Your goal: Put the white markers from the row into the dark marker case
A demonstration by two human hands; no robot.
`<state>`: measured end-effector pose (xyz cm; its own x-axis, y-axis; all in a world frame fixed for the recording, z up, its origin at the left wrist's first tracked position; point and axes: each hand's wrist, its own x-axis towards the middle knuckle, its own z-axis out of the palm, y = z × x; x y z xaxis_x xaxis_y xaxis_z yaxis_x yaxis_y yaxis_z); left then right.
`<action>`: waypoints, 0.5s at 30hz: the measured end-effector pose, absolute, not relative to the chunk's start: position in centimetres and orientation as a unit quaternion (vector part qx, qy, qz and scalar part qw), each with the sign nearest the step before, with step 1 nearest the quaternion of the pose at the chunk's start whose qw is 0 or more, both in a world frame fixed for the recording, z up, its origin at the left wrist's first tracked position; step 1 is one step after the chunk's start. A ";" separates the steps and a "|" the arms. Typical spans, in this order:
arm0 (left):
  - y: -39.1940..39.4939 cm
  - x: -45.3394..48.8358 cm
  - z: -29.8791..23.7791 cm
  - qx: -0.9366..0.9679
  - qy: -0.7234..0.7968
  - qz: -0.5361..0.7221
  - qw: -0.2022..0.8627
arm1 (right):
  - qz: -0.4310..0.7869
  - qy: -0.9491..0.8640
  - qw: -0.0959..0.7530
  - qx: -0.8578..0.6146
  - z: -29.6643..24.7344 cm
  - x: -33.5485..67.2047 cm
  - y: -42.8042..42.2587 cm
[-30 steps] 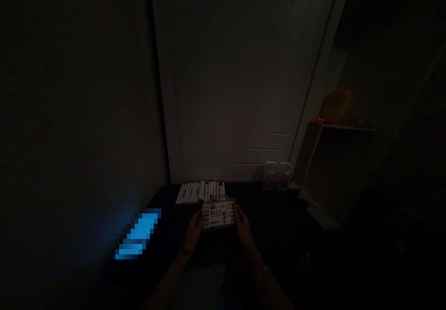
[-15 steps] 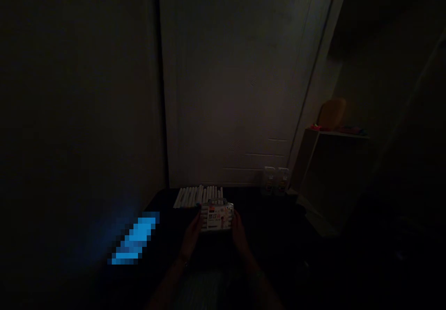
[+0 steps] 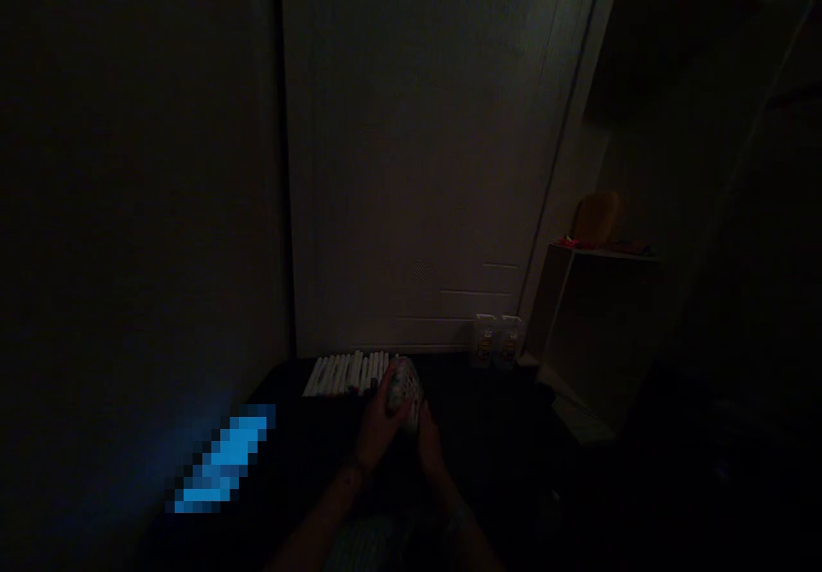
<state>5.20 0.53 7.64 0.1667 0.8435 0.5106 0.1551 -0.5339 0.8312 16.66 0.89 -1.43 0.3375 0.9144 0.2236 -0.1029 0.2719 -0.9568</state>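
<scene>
In the dim light my left hand (image 3: 378, 425) grips a clear plastic marker case (image 3: 404, 382) with a printed label. The case is turned with a narrow side towards me, so most of the label is hidden. My right hand (image 3: 429, 443) presses against its right side, fingers close together. Just beyond and to the left, several white markers (image 3: 340, 373) lie side by side in a row on the dark table. My left fingers hide a little of the row's right end.
Two clear plastic packs (image 3: 494, 342) with labels stand at the back right, near a pale panel (image 3: 411, 169). A blue-lit pixelated shape (image 3: 224, 461) is at the left. A cabinet (image 3: 604, 315) with an orange object (image 3: 597, 217) on top stands at the right.
The case has turned from label facing me to narrow side facing me, and my hands have come closer together. The whole view has shifted slightly.
</scene>
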 end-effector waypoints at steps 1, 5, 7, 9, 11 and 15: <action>0.4 5.6 7.8 0.692 0.363 0.538 0.316 | 0.383 -0.420 0.676 -0.468 -1.4 16.7 0.9; 0.1 5.9 8.1 0.696 0.367 0.527 0.321 | 0.364 -0.379 0.699 -0.485 -1.6 17.1 1.0; 0.5 5.5 8.0 0.697 0.373 0.521 0.321 | 0.355 -0.367 0.710 -0.485 -1.8 17.3 1.2; 1.0 4.9 7.6 0.695 0.385 0.515 0.321 | 0.349 -0.358 0.726 -0.473 -2.0 17.4 1.3; 1.7 4.0 6.7 0.692 0.395 0.500 0.339 | 0.342 -0.353 0.743 -0.454 -2.1 17.5 1.4; 2.7 1.8 3.5 0.664 0.409 0.474 0.410 | 0.333 -0.372 0.757 -0.421 -1.3 17.4 0.7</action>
<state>1.78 2.74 3.50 0.2171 0.9311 0.2932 0.1546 -0.3294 0.9315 17.38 0.68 -1.26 0.5006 0.8181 0.2830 -0.1919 0.4237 -0.8853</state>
